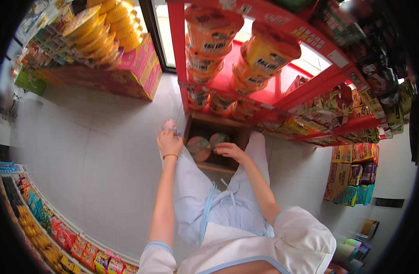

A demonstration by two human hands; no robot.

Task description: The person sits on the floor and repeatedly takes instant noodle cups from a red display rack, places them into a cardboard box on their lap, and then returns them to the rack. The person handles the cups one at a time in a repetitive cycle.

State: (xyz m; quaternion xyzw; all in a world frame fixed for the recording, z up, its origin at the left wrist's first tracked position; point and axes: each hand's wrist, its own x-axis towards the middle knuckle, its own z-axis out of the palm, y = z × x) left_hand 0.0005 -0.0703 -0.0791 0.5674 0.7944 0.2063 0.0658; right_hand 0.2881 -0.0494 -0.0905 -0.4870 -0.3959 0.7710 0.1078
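An open cardboard box (pixel 239 133) stands on the floor between my legs, against the foot of a red shelf. Two round-lidded tubs lie inside it, a larger-looking one (pixel 199 148) at the left and another (pixel 219 138) beside it. My right hand (pixel 229 150) reaches over the box with its fingertips at the edge of the right tub; whether it grips the tub I cannot tell. Outside the box, to its left, my left hand (pixel 170 142) is near my knee, around a small pinkish and blue item (pixel 169 125) that is partly hidden by the fingers.
The red shelf (pixel 279 108) holds stacked orange instant-noodle tubs (pixel 209 44) and bagged snacks. A pink carton (pixel 141 70) with yellow tubs stands at the upper left. Packaged goods (pixel 351 174) are piled at the right, and a low snack rack (pixel 69 236) curves along the lower left.
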